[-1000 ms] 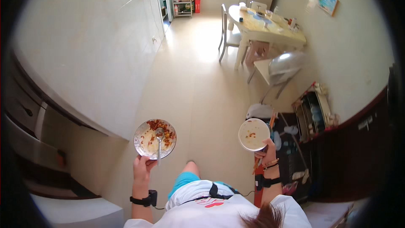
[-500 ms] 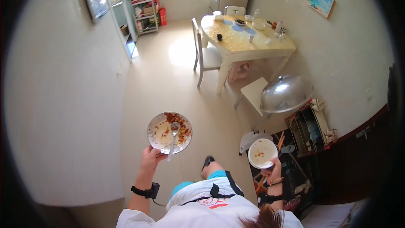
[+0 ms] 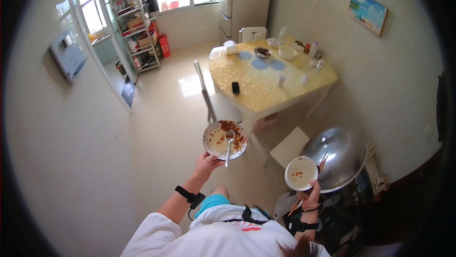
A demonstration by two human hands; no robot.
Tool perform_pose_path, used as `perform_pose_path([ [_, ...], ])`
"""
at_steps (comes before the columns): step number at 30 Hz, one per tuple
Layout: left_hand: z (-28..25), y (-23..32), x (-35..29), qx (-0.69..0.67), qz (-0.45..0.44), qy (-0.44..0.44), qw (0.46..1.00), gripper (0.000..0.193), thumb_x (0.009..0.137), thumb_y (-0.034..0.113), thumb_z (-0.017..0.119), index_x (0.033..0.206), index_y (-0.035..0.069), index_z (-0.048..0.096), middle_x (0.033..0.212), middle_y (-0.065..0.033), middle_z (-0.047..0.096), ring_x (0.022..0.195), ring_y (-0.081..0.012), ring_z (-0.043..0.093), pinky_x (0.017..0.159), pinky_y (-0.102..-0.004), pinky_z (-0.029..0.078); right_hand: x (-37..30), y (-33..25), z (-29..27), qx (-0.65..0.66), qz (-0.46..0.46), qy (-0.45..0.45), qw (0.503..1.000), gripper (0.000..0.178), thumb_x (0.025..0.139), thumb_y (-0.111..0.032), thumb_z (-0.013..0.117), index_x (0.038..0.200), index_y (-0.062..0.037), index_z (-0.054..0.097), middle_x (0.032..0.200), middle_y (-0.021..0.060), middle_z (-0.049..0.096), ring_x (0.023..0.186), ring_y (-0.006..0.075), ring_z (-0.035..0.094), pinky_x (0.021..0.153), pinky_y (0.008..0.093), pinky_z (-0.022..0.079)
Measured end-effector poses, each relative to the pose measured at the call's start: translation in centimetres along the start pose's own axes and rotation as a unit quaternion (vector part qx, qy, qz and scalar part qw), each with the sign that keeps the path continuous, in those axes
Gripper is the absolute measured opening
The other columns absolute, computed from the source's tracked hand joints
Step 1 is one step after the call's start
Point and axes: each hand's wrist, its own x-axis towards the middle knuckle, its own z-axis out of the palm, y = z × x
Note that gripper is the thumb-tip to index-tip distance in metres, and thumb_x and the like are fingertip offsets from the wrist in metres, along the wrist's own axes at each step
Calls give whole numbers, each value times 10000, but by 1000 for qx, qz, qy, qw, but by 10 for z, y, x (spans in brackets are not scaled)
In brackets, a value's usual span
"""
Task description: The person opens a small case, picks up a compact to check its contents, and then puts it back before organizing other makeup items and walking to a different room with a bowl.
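Observation:
My left hand (image 3: 208, 164) is closed on the near rim of a patterned plate (image 3: 214, 144), which holds red-brown food bits and pale liquid. A spoon (image 3: 228, 148) lies in the plate, its handle sticking out over the near rim. On the right, my right hand (image 3: 311, 191) grips a white bowl (image 3: 289, 177) with a little pale liquid and a few food bits at the bottom. A pair of chopsticks (image 3: 323, 160) is held along with the bowl, running behind it, with both ends showing.
Ahead stands a yellow-topped table (image 3: 228, 74) with dishes, bottles and a small black object. A white chair (image 3: 223, 107) is at its left. To the right, a large metal dome lid (image 3: 342, 150) rests by a stool (image 3: 290, 145) and shoe rack. A metal shelf (image 3: 147, 50) stands far left.
I have come closer to the table and the metal lid. The plate in my left hand has shifted right and slightly up; the bowl stays in my right hand.

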Motion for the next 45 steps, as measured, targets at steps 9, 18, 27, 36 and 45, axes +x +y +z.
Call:
perform_pose_path([
  [9, 75, -28, 334, -54, -94, -34, 993, 194, 873, -38, 507, 1062, -21, 468, 1023, -156, 589, 929, -310, 647, 760, -330, 559, 120, -33, 79, 19, -25, 101, 994, 369, 762, -325, 525, 1047, -95, 570, 703, -3, 569, 346, 72, 245, 355, 218, 202],
  [18, 147, -44, 522, 1, -128, -23, 991, 316, 858, -58, 473, 1173, -38, 456, 1061, -170, 593, 855, -278, 661, 674, -317, 573, 196, -52, 155, 56, -48, 249, 966, 356, 715, -310, 551, 1001, -99, 578, 686, -6, 560, 350, 76, 248, 366, 222, 173],
  [27, 169, -69, 556, -33, -145, -11, 989, 260, 935, 26, 499, 1188, -1, 447, 1083, -138, 595, 907, -269, 654, 689, -316, 558, 245, -73, 197, 35, -34, 224, 973, 340, 714, -296, 560, 982, -88, 581, 638, -11, 521, 351, 79, 268, 352, 232, 183],
  [36, 155, -22, 506, -31, -208, 50, 976, 371, 918, 270, 593, 1157, -1, 506, 1074, -166, 592, 877, -275, 652, 673, -357, 571, 277, -56, 239, -31, 56, 73, 995, 255, 732, -261, 579, 920, -90, 565, 589, -30, 473, 341, 75, 278, 357, 231, 219],
  [45, -8, 111, 301, 67, -138, -28, 988, 366, 983, 349, 441, 1170, 62, 569, 1061, -99, 665, 903, -202, 672, 814, -322, 531, 302, 15, 346, -115, 204, -124, 964, 318, 743, -281, 555, 971, -61, 576, 592, -11, 523, 333, 64, 248, 344, 230, 199],
])
